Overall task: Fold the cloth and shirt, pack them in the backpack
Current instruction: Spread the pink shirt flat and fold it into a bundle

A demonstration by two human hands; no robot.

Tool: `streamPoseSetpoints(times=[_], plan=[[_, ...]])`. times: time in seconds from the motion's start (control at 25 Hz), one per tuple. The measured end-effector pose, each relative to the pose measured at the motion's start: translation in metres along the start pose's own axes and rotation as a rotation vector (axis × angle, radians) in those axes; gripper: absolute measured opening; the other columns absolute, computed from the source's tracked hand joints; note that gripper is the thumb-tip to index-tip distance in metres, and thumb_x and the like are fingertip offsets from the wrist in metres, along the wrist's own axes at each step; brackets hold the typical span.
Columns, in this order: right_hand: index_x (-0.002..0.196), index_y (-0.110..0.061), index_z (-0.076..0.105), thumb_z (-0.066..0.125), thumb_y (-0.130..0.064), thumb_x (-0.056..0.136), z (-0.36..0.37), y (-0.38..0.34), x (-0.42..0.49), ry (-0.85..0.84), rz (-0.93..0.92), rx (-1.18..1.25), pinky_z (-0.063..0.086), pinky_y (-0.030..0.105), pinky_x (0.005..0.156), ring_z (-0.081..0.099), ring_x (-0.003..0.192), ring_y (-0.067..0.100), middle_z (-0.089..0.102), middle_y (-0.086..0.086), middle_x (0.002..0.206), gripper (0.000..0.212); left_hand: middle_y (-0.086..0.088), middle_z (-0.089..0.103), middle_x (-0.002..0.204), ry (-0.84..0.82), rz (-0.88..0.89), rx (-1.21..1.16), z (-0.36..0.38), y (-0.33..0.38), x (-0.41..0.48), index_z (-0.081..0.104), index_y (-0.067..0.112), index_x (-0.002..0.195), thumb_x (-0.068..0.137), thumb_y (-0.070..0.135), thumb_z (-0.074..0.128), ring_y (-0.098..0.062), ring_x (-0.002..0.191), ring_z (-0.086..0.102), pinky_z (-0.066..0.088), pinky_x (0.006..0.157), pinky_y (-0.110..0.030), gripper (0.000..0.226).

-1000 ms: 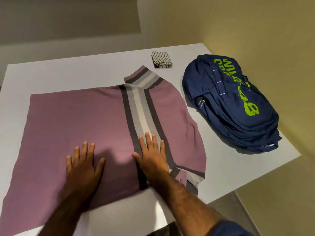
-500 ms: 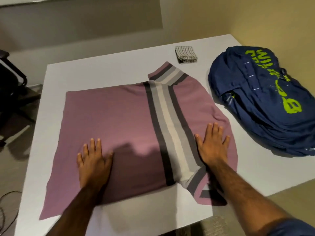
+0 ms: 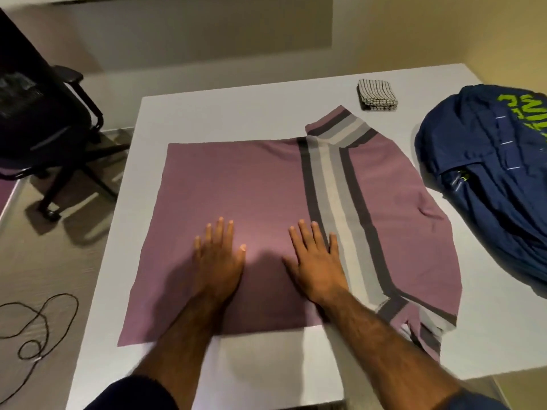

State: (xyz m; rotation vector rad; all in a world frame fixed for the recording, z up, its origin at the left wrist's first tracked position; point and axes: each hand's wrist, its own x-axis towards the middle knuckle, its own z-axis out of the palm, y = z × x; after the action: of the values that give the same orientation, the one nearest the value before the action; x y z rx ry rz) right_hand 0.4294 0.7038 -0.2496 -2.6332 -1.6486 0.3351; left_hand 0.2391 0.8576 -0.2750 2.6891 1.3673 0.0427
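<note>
Pressing flat on the shirt point(image 3: 251, 184) at frame centre were left hand point(image 3: 218, 258) and right hand point(image 3: 318, 261), fingers straight, holding nothing, folded cloth point(image 3: 376, 94) upper right, backpack point(image 3: 488, 179) at right edge, table point(image 3: 236, 113) beneath.

A white counter point(image 3: 236, 113) fills the middle. A black office chair point(image 3: 44, 125) stands far left. A dark cable point(image 3: 32, 329) loops on the floor, near left.
</note>
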Motion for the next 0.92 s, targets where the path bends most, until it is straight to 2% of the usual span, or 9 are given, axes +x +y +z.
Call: streamPoseSetpoints(times=[0.12,0.24,0.32,0.4,0.52,0.6,0.76,0.8,0.92], plan=[[0.162,-0.024,-0.003,-0.002,-0.069,0.098,-0.009,0.094,-0.009,0.061,0.343,-0.025,0.0,0.06,0.123,-0.009,0.156,0.026,-0.009,0.003,0.169,0.078,-0.018,0.026,0.166,0.04,-0.43,-0.006,-0.027,-0.096,-0.036,0.031,0.009,0.158,0.098,0.055,0.021,-0.047,0.151,0.022,0.01,0.12,-0.066,0.077],[0.161,-0.014,0.009,-0.007,-0.068,0.092,-0.039,0.131,-0.013,0.065,0.582,0.054,0.01,0.063,0.121,0.002,0.155,0.036,0.004,0.016,0.168,0.089,-0.027,0.029,0.162,0.082,-0.324,0.076,-0.05,-0.108,-0.032,0.039,0.002,0.152,0.097,0.044,0.035,-0.051,0.148,0.024,0.002,0.122,-0.064,0.07],[0.159,-0.017,0.014,0.004,-0.063,0.099,-0.047,0.095,0.004,0.101,0.479,0.069,0.01,0.06,0.123,0.005,0.155,0.035,0.01,0.014,0.168,0.077,-0.021,0.036,0.161,0.15,-0.048,0.041,-0.048,-0.059,-0.002,0.046,0.008,0.151,0.094,0.037,0.049,-0.045,0.145,0.036,0.018,0.121,-0.06,0.064],[0.161,-0.026,0.011,0.012,-0.061,0.103,-0.042,0.047,0.025,0.072,0.271,0.067,0.003,0.055,0.125,-0.001,0.156,0.029,0.005,0.007,0.169,0.068,-0.012,0.04,0.161,0.159,0.173,-0.072,-0.042,0.005,0.029,0.048,0.015,0.152,0.096,0.038,0.045,-0.038,0.145,0.041,0.03,0.117,-0.059,0.061],[0.161,-0.034,-0.003,0.01,-0.066,0.102,-0.03,0.017,0.054,-0.06,0.009,0.041,-0.011,0.049,0.124,-0.016,0.155,0.021,-0.018,-0.005,0.166,0.069,-0.01,0.04,0.161,-0.002,0.261,-0.083,-0.019,0.036,0.06,0.044,0.018,0.154,0.097,0.048,0.035,-0.036,0.147,0.039,0.027,0.119,-0.057,0.065],[0.16,-0.032,-0.009,0.007,-0.068,0.1,-0.033,0.053,0.077,-0.048,-0.018,-0.013,-0.009,0.051,0.123,-0.018,0.154,0.02,-0.023,-0.006,0.164,0.071,-0.012,0.04,0.161,-0.003,0.091,-0.014,-0.008,0.0,0.07,0.044,0.017,0.154,0.097,0.055,0.033,-0.038,0.147,0.039,0.026,0.118,-0.057,0.069],[0.161,-0.02,0.005,0.003,-0.065,0.101,-0.056,0.164,0.121,0.072,0.337,-0.033,0.003,0.057,0.124,-0.003,0.156,0.028,-0.001,0.007,0.169,0.075,-0.021,0.03,0.163,0.033,-0.476,-0.001,-0.036,-0.06,0.086,0.035,0.008,0.154,0.104,0.047,0.036,-0.049,0.149,0.024,0.015,0.12,-0.066,0.064],[0.16,-0.018,0.016,0.005,-0.062,0.102,-0.063,0.177,0.135,0.112,0.381,-0.037,0.008,0.059,0.123,0.007,0.155,0.032,0.01,0.011,0.169,0.074,-0.022,0.03,0.163,0.071,-0.446,0.023,-0.042,-0.049,0.098,0.039,0.006,0.152,0.103,0.041,0.042,-0.049,0.149,0.024,0.013,0.121,-0.066,0.06],[0.152,-0.024,0.031,0.01,-0.06,0.103,-0.075,0.172,0.185,0.145,0.291,-0.026,0.013,0.062,0.122,0.02,0.151,0.034,0.028,0.013,0.162,0.065,-0.014,0.03,0.165,0.064,0.02,-0.09,-0.038,0.018,0.159,0.044,0.015,0.152,0.1,0.036,0.045,-0.038,0.15,0.029,0.019,0.121,-0.056,0.056]])
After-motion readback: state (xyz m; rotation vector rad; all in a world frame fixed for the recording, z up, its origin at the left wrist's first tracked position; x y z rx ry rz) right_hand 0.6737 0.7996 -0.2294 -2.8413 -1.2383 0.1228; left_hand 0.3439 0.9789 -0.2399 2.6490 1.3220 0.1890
